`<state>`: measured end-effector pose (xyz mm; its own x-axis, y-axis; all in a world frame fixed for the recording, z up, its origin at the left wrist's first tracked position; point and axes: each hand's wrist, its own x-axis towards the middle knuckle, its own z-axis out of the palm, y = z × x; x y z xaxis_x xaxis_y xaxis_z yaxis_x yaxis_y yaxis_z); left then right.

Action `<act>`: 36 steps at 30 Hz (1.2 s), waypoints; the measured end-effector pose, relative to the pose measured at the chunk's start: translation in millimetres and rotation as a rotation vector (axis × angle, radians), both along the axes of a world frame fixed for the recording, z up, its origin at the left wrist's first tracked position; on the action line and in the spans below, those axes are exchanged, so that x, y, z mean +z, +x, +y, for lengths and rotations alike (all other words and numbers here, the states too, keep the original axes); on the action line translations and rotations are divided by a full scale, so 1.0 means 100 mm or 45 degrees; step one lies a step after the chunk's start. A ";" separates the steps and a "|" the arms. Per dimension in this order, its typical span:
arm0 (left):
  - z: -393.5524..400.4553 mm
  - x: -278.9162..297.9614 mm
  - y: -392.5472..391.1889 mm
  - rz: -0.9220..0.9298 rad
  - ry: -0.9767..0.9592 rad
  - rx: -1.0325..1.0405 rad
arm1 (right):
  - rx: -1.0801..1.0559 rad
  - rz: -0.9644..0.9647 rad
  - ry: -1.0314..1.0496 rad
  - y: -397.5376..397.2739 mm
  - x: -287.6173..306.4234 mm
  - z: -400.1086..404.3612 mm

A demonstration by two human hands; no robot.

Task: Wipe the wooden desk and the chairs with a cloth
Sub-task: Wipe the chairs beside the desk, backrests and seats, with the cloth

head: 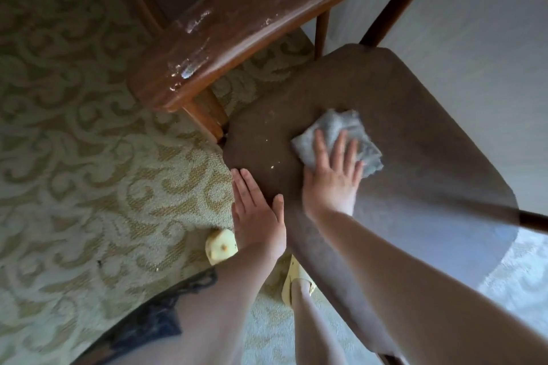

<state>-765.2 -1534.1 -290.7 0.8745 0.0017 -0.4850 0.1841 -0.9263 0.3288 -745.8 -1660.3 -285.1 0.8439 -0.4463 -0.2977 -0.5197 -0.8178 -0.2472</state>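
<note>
The chair seat (370,127), a brown padded surface, is the part being wiped. The right hand (333,175) lies with fingers straight and spread, pressing the grey cloth (336,130) flat onto the seat; the cloth sits near the seat's middle, bunched and extending toward 12 and 3 o'clock beyond the fingertips. The left hand (256,210) is flat with fingers straight and close together, resting at the seat's edge at 9 o'clock of the right hand, holding nothing; it appears to serve as a catch or a brace. Pale crumbs (271,154) remain on the seat at 9 to 10 o'clock of the cloth, so this seat is judged only partly cleaned. The wooden desk (237,32), at 11 o'clock of the cloth, shows whitish scuffs or residue along its edge; whether it has been wiped cannot be determined. A second wooden piece shows at the upper left corner, its identity unclear. The patterned carpet (89,127) lies beneath.
</note>
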 end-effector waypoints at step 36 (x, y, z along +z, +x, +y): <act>-0.19 0.25 0.33 0.150 0.170 -0.129 | 1.116 -0.072 0.205 0.54 0.10 -0.07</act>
<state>-732.4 -1552.6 -265.4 0.8108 -0.0126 -0.5852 0.1175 -0.9759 0.1839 -692.1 -1667.6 -274.7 0.8778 0.4094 -0.2487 0.2921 -0.8689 -0.3996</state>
